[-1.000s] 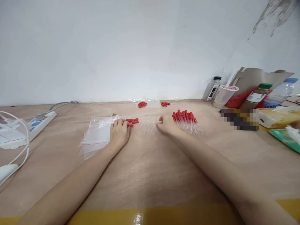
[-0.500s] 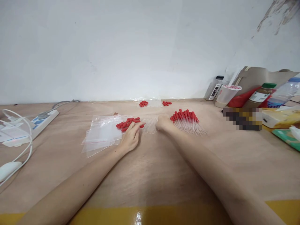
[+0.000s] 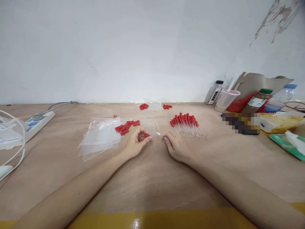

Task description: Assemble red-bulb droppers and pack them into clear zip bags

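My left hand [image 3: 137,141] is closed on a red rubber dropper bulb [image 3: 146,135], pinched by thumb and fingers. My right hand [image 3: 175,147] pinches a thin clear dropper tube [image 3: 158,134] that points left toward the bulb; whether the two touch I cannot tell. Just beyond my hands lies a row of clear tubes [image 3: 148,127]. A pile of loose red bulbs [image 3: 125,127] rests behind my left hand, partly over clear zip bags [image 3: 100,135]. Behind my right hand, droppers with red bulbs fitted [image 3: 186,122] lie fanned out side by side.
Near the wall, more red bulbs [image 3: 144,106] and clear tubes [image 3: 154,106] lie on plastic. A power strip [image 3: 39,127] with cables stands at the left. On the right are a cup [image 3: 226,100], bottles [image 3: 259,100], a pixelated dark object [image 3: 243,124] and tissue packs [image 3: 282,121].
My left hand has picked a red bulb from the pile and turned palm inward. My right hand has drawn back from the tube row, now holding one tube. The view has shifted slightly.
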A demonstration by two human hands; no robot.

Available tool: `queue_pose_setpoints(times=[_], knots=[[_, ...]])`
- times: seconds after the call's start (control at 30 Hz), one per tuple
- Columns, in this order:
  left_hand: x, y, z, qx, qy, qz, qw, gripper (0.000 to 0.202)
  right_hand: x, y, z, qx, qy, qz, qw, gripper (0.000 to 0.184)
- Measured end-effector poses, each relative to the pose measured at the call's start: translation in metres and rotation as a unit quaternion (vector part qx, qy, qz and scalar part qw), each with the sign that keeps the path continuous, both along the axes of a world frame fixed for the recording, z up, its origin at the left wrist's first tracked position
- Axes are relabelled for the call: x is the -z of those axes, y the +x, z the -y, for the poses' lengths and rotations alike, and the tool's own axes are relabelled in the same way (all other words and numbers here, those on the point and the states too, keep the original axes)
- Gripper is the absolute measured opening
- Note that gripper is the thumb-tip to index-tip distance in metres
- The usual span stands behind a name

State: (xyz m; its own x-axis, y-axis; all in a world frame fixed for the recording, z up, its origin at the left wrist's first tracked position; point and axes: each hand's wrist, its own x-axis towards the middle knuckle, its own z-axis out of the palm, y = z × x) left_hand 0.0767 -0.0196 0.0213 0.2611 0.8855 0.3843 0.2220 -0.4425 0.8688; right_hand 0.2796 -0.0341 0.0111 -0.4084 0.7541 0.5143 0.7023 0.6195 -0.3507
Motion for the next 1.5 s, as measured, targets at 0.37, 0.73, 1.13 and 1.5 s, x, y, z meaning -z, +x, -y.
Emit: queue_pose_setpoints(times=[0.37,0.73,1.13,1.5], knots=[[0.006,-0.004,-0.002,0.017,-0.023,0.002,1.000,0.018,0.004,-0.002,0.002,-0.008,-0.001,0.025,1.000,0.024],[0.011,-0.003,-0.004,0.044,-0.041,0.040,0.997,0.021,0.005,-0.003,0.001,-0.012,0.008,0.014,1.000,0.023],[0.008,-0.005,0.004,0.049,-0.028,-0.106,0.993,0.025,0.009,0.004,-0.005,-0.052,0.060,0.030,0.996,0.025],[0.008,-0.006,0.009,0.055,0.078,-0.183,0.979,0.016,0.001,0.009,-0.003,-0.058,0.060,0.113,0.990,0.024]])
